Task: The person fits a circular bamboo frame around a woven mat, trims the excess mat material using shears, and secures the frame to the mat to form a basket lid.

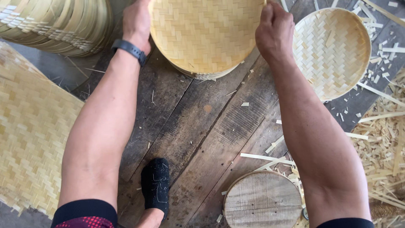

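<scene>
Item 1, nearest: round wooden disc [262, 199], made of planks with small holes, lying flat on the dark plank floor [198, 126] at lower centre-right; pale bamboo strips [265, 158] lie across the boards just beyond it.

Item 2: foot in a black sock [155, 185], flecked with fibres, planted on the floor left of the disc.

Item 3: large flat woven bamboo mat [29, 135], spread along the left edge.

Item 4: heap of bamboo offcuts and shavings [382, 143] along the right edge, scattered onto the boards.

Item 5: both forearms reach forward and away from the body, nearly parallel, with bare floor between them; a dark wristband [130, 50] circles the left wrist.

Item 6: shallow round woven tray [333, 52], open side up, right of the right forearm, apart from it.

Item 7: stack of woven bamboo pieces [55, 25] at upper left.

Item 8, farthest: round woven bamboo panel [204, 33], top centre, resting on a stack of similar rounds whose edges show beneath it. The left hand [136, 21] lies against its left rim, fingers out of sight beyond the frame, so its grasp cannot be told. The right hand [274, 31] is closed in a pinch on the panel's upper right rim, knuckles raised
</scene>
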